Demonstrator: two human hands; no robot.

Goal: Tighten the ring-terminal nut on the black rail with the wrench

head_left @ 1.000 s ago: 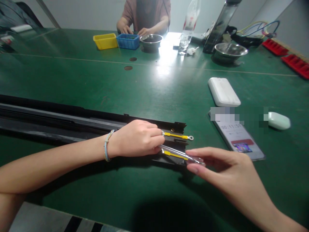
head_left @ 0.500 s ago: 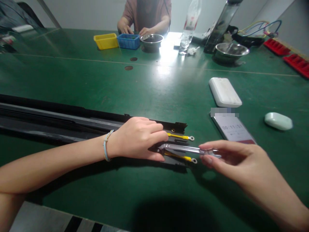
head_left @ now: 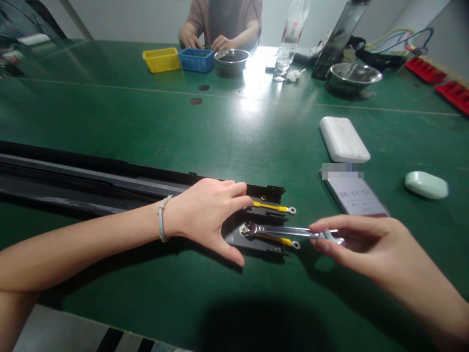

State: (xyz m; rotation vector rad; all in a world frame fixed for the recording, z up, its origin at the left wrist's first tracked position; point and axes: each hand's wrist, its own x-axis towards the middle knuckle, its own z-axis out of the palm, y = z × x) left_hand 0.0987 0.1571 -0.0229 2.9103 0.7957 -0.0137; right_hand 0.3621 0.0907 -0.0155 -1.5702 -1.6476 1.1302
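A long black metal housing [head_left: 161,188] lies across the table, its right end under my left hand [head_left: 208,215]. That hand rests palm down on it, thumb spread away from the fingers; the fingertips partly hide the upper yellow wire. My right hand [head_left: 362,242] pinches the open-jaw end of a silver combination wrench [head_left: 286,231] between thumb and fingers. The wrench's other end reaches a small nut [head_left: 245,229] near my left thumb; whether it touches is hard to tell. Two yellow wires with ring terminals [head_left: 291,210] stick out at the housing's end.
A phone showing a timer [head_left: 353,195], a white power bank [head_left: 344,139] and a pale green case [head_left: 426,185] lie to the right. Farther back are yellow [head_left: 161,61] and blue [head_left: 197,61] bins, metal bowls [head_left: 355,76] and a bottle [head_left: 289,44]. Another person [head_left: 223,24] sits opposite.
My left thumb has swung away from the fingers, uncovering the nut. My right hand has drawn the wrench slightly right, and its head now shows beside the nut.
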